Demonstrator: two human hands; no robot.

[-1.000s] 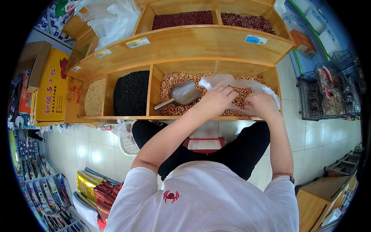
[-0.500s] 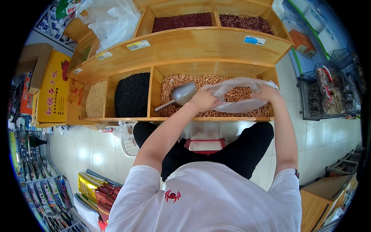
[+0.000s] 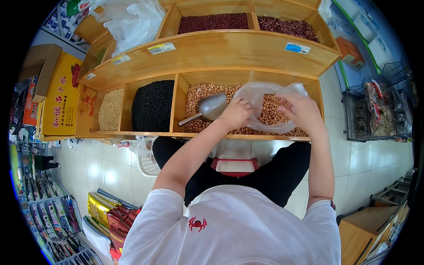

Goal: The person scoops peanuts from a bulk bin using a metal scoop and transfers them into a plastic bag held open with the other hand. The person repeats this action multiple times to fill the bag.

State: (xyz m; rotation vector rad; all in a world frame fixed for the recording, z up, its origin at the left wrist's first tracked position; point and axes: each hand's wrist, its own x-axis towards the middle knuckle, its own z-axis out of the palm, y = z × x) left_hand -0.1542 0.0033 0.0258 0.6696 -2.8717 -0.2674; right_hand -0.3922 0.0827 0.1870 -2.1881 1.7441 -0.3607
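Note:
My left hand [image 3: 238,113] is closed on the left rim of a clear plastic bag [image 3: 277,128], which lies over the nuts in the front right compartment. Its mouth gapes, and light-brown nuts [image 3: 269,109] show through it. Over the bag's right side is my right hand [image 3: 300,111], with fingers apart and nothing visibly in it. Whether its fingertips touch the bag is hard to tell. Just left of my left hand, a metal scoop [image 3: 213,106] rests on the nuts, its handle pointing to the lower left.
Black beans [image 3: 153,106] and pale grains [image 3: 111,109] fill the compartments to the left. A wooden ledge [image 3: 207,53] separates these from upper bins of red beans [image 3: 214,23]. Crumpled plastic bags [image 3: 132,24] hang at the upper left. A wire basket [image 3: 375,110] stands at right.
My right hand has let go of the bag's right rim and moved left, its fingers spreading. The bag's mouth has become narrower and rounder. My left hand stays on the rim.

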